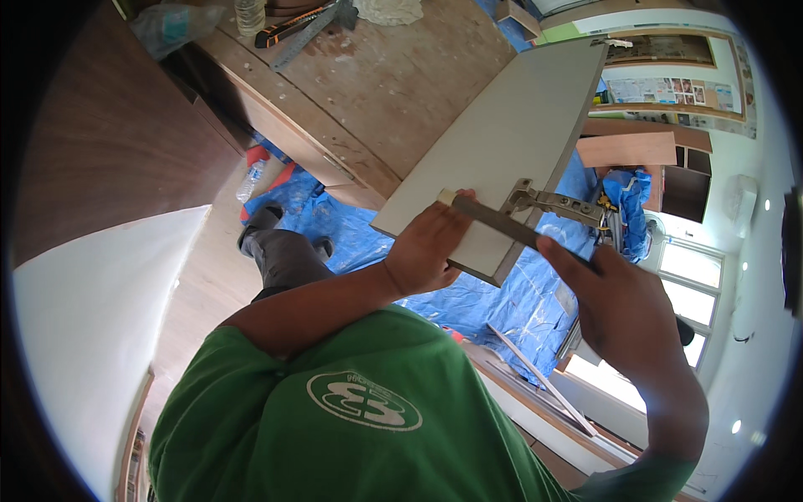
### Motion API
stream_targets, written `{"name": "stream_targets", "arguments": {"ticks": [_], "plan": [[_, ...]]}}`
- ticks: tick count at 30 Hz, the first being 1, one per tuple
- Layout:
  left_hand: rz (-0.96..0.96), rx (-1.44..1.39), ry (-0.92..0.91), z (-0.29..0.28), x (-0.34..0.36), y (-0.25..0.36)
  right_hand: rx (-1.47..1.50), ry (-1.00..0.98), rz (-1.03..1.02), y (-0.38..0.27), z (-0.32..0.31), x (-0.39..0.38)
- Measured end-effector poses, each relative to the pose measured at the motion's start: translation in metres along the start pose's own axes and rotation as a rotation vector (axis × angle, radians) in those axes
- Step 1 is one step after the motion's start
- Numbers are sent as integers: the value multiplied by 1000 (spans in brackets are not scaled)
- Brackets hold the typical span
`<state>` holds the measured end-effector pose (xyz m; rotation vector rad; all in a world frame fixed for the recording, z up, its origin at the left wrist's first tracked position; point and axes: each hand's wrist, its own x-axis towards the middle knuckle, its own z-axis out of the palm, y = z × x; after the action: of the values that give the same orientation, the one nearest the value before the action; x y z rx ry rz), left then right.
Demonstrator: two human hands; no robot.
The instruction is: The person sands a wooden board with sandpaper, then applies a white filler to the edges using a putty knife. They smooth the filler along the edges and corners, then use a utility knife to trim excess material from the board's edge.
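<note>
A pale cabinet door panel (493,142) lies on the wooden worktable, its near end jutting past the table edge. On the panel, by its right edge, a metal cabinet hinge (552,203) is fitted with its arm sticking out. A second hinge (619,43) shows at the far corner. My right hand (623,305) grips the dark end of a long, flat file (502,224), which lies slantwise over the panel's near end, close to the hinge. Closed around the file's pale tip, my left hand (428,247) rests at the panel's near left corner.
On the worktable (393,84) lie an orange-black utility knife (288,27), a metal square (305,42) and a clear bottle (250,17). Blue tarp (351,230) covers the floor below. A wooden strip (544,376) leans low right; a brown board (125,125) stands left.
</note>
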<state>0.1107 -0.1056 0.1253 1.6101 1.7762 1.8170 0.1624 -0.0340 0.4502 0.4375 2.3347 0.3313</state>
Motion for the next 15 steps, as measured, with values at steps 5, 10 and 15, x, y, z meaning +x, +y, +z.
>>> {"name": "stream_targets", "arguments": {"ticks": [5,10,15], "plan": [[50,119,69,2,-7,-17,-6,-9,-59,-15,-14,-39],[-16,-48,82,-10,4,-2,3,34,-27,-4,7,-13],[-64,-27,32,0,-6,-7,85,94,-12,10,21,18]]}}
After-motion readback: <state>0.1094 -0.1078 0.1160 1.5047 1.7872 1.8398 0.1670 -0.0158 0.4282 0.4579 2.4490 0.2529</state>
